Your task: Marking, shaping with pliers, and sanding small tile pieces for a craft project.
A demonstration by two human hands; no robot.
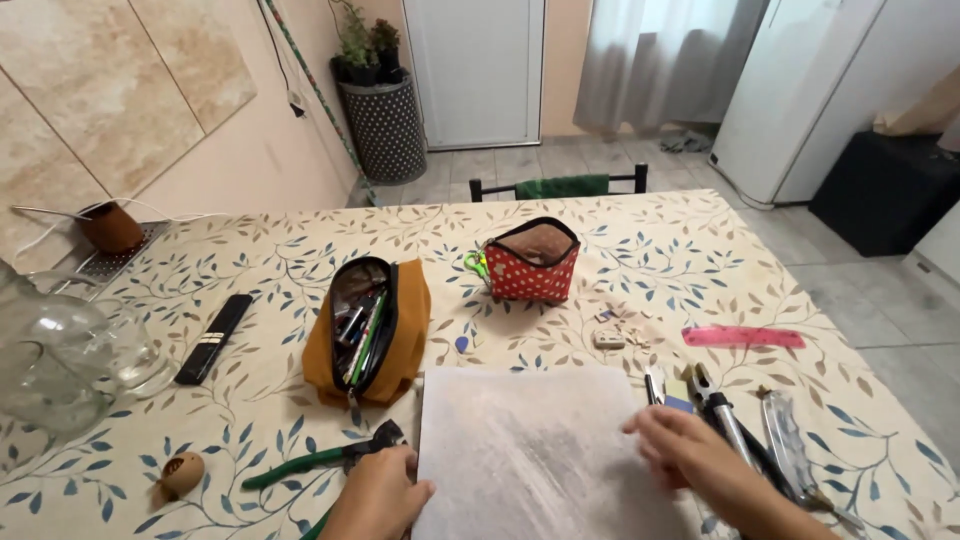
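Observation:
A white sheet of paper [530, 450] lies flat on the table in front of me. My left hand [380, 495] rests at the sheet's left edge, fingers curled, next to green-handled pliers [320, 458]. My right hand [690, 455] lies on the sheet's right edge, fingers spread over it. Just right of that hand are black and metal hand tools [730, 420]. An open mustard pencil case [368, 330] full of pens sits beyond the sheet, and a red dotted pouch [532, 262] stands farther back.
The leaf-patterned tablecloth [650, 250] also holds a pink ruler [742, 337], small erasers [612, 335], a black remote [213, 338], glass jars [60, 350] at the left, and a small brown ornament [182, 472]. A chair [560, 185] stands at the far side.

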